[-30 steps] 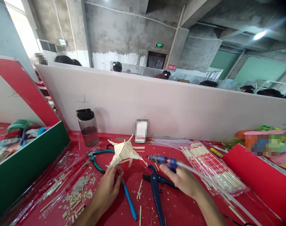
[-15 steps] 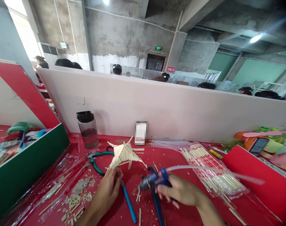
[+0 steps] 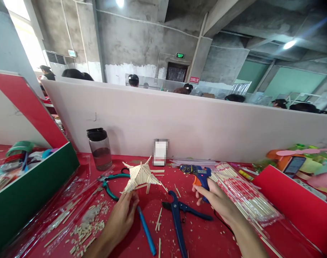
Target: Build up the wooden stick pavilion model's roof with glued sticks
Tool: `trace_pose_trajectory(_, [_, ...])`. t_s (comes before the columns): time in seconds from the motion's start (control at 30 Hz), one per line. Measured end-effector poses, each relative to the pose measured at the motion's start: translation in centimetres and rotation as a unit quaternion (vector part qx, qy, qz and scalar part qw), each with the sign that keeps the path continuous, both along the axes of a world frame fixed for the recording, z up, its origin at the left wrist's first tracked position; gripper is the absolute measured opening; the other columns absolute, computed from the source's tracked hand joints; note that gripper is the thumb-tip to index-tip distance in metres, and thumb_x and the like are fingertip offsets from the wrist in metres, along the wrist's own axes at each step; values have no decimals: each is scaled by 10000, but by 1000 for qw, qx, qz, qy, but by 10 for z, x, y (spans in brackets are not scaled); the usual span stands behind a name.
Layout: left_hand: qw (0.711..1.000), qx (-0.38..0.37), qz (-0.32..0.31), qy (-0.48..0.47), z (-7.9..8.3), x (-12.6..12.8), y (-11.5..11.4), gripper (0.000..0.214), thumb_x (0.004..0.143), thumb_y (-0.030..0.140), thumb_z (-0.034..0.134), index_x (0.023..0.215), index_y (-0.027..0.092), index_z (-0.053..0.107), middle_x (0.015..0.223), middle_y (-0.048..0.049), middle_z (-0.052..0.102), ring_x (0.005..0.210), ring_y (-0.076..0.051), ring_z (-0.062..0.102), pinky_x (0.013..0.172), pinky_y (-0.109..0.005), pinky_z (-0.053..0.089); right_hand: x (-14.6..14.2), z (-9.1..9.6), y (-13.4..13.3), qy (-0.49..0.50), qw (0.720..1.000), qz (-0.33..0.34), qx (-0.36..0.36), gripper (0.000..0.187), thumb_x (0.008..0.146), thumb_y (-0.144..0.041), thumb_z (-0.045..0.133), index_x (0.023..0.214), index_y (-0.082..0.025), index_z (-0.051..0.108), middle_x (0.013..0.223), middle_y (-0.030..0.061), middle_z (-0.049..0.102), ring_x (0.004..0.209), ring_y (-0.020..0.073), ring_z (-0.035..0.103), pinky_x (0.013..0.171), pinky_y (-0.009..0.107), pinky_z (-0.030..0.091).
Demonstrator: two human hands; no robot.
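Note:
My left hand (image 3: 126, 209) pinches the lower left point of a star-shaped model made of thin wooden sticks (image 3: 141, 176). In my right hand (image 3: 210, 191) is a blue hot glue gun (image 3: 197, 171) with an orange trigger, its nozzle pointing left, raised over the table's back right part. A blue cutter (image 3: 176, 211) lies with handles spread between my hands. Beside my left hand rests a blue pen-like tool (image 3: 146, 231). Green-handled pliers (image 3: 107, 188) lie left of the star, partly behind it.
A water bottle (image 3: 99, 148) and a pixelated upright card or screen (image 3: 160, 152) stand by the white partition (image 3: 131, 118). Bagged sticks (image 3: 241, 190) lie right. Stick offcuts (image 3: 86, 229) litter the left. A green panel (image 3: 37, 193) and a red panel (image 3: 295, 208) flank the table.
My right hand has lifted the glue gun up and to the right, off from above the cutter, which now shows fully. My left hand and the star stay nearly in place.

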State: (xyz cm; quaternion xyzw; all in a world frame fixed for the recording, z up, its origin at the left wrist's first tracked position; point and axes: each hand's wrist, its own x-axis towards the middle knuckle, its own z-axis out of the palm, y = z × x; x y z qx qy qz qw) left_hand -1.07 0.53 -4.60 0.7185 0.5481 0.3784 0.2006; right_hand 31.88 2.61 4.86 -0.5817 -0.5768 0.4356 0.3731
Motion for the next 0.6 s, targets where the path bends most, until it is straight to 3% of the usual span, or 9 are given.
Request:
trace_pose_trajectory(0.1, [1000, -3, -17, -4, 4, -3, 2, 213, 1000, 372, 416, 897, 229, 535, 896, -84, 656, 845, -268, 634, 781, -365, 512, -1, -3, 4, -202, 979, -13, 12, 233, 951, -423, 489, 997, -207, 562, 879, 84, 684, 836, 273, 707, 643, 330, 537])
trace_pose_trajectory(0.23, [999, -21, -39, 5, 14, -7, 3, 233, 1001, 381, 409, 868, 225, 520, 885, -85, 650, 829, -265, 614, 782, -373, 505, -4, -12, 8, -453, 891, -26, 12, 263, 984, -352, 451, 1052, -163, 621, 1007, 181, 747, 965, 346, 726, 762, 376, 505])
trace_pose_trajectory(0.33, [998, -35, -60, 5, 20, -9, 4, 262, 1004, 397, 395, 847, 223, 511, 873, -85, 646, 803, -259, 604, 763, -371, 503, -8, -23, 12, -494, 869, -12, -8, 278, 988, -337, 469, 1078, -140, 644, 1021, 193, 762, 980, 347, 734, 749, 357, 498])
trace_pose_trajectory(0.6, [995, -48, -88, 5, 25, -17, 4, 264, 1009, 402, 390, 871, 219, 520, 889, -78, 647, 835, -260, 607, 802, -381, 499, -17, -53, 20, -508, 861, -36, -8, 260, 963, -272, 550, 1146, -93, 592, 1032, 202, 752, 990, 329, 732, 761, 342, 485])
